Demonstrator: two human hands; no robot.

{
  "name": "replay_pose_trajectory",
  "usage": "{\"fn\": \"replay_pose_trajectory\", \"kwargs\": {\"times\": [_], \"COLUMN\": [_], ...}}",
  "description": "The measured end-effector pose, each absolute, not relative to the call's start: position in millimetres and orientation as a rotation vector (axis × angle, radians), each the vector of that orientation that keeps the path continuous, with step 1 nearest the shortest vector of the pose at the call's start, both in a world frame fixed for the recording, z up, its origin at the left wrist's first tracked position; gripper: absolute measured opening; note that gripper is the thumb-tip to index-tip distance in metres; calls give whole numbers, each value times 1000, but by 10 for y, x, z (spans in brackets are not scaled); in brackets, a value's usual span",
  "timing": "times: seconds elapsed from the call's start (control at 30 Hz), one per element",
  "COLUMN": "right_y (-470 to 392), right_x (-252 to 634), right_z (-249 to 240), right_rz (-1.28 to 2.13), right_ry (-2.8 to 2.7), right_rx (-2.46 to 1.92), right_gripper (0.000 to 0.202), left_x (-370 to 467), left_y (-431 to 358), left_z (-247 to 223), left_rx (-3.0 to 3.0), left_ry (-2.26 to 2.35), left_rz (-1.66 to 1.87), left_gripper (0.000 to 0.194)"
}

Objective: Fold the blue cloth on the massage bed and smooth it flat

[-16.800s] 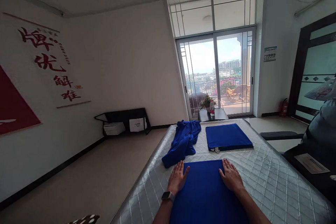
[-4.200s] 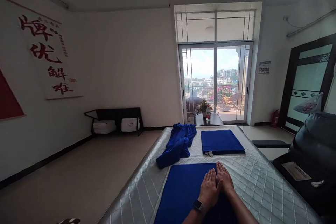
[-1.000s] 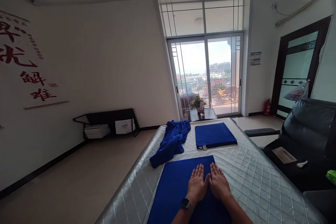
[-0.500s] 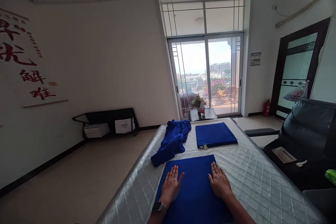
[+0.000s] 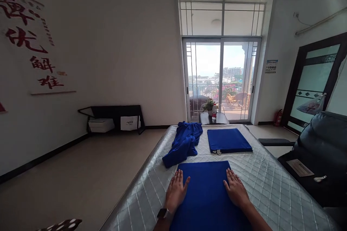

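A flat, folded piece of blue cloth (image 5: 207, 195) lies in front of me on a quilted silver-white mattress (image 5: 267, 184). On its left edge rests my left hand (image 5: 176, 189), palm down with the fingers straight and the thumb apart; a dark watch is on that wrist. At the right edge lies my right hand (image 5: 236, 187), also flat and palm down. Neither hand grips anything. Beyond them is a second folded blue cloth (image 5: 229, 140) with small white tags at its near edge. To its left is a crumpled blue garment (image 5: 184, 143).
Past the mattress's far end stands a small dark table (image 5: 223, 118) with a potted plant (image 5: 209, 104) and a bottle (image 5: 214, 112). A black armchair (image 5: 322, 144) is on the right. Against the left wall sits a low black rack (image 5: 116, 112) with white boxes.
The view has shifted left, so most things appear further right. My hands remain flat on the cloth's two edges. A brown, white-dotted thing now shows at the bottom left.
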State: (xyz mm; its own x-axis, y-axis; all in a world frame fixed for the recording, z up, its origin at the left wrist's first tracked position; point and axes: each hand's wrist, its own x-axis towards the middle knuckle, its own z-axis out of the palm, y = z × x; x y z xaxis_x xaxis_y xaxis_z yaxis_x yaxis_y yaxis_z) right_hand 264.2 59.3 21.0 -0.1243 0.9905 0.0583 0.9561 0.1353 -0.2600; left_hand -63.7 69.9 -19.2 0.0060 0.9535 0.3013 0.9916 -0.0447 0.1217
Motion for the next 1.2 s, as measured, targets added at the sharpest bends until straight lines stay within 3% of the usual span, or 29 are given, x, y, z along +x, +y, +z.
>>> {"fn": "replay_pose_trajectory", "kwargs": {"times": [0.2, 1.2], "right_y": [603, 515], "right_x": [2618, 2634], "right_z": [192, 316], "right_rz": [190, 215], "right_ry": [-2220, -2183], "right_rx": [-1938, -1895], "right_gripper": [71, 67], "left_x": [-639, -647], "left_y": [660, 615], "left_z": [-120, -149], "left_rx": [-2126, -2135], "left_ry": [-2144, -2063], "left_rz": [-510, -473], "left_gripper": [80, 75]}}
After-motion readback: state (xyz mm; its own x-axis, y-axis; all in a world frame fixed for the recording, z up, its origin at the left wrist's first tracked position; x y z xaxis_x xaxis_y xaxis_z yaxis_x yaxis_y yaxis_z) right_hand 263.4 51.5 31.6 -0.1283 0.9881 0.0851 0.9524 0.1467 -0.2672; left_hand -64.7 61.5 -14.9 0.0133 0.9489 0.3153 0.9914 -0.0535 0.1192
